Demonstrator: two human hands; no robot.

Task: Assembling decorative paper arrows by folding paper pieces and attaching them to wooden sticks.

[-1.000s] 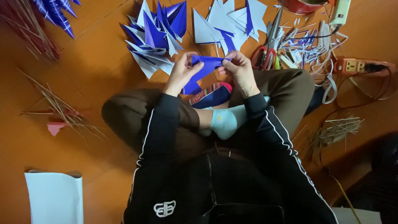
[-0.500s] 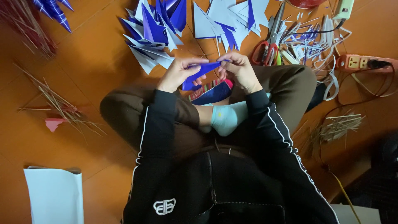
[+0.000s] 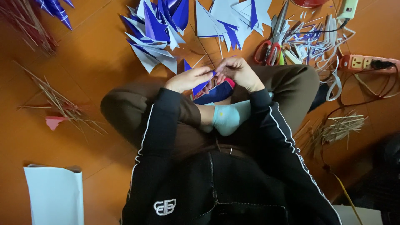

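I sit cross-legged on an orange floor. My left hand (image 3: 187,79) and my right hand (image 3: 238,73) meet above my lap and pinch a folded blue paper piece (image 3: 201,87) between them. Its blue tip points down toward my knee. Under my hands lie a light blue sock (image 3: 228,118) and a dark blue sock with a pink edge (image 3: 218,92). Just beyond my hands lies a pile of folded blue and white paper triangles (image 3: 157,29).
Red-handled scissors (image 3: 268,46) lie right of the paper pile, among paper strips (image 3: 310,39). A power strip (image 3: 361,62) with cables sits at the far right. Thin sticks (image 3: 58,100) lie at left, more sticks (image 3: 335,129) at right. A white sheet (image 3: 54,196) lies bottom left.
My hands have drawn closer together around the blue paper, which is now more folded and covered by my fingers. The view has shifted slightly.
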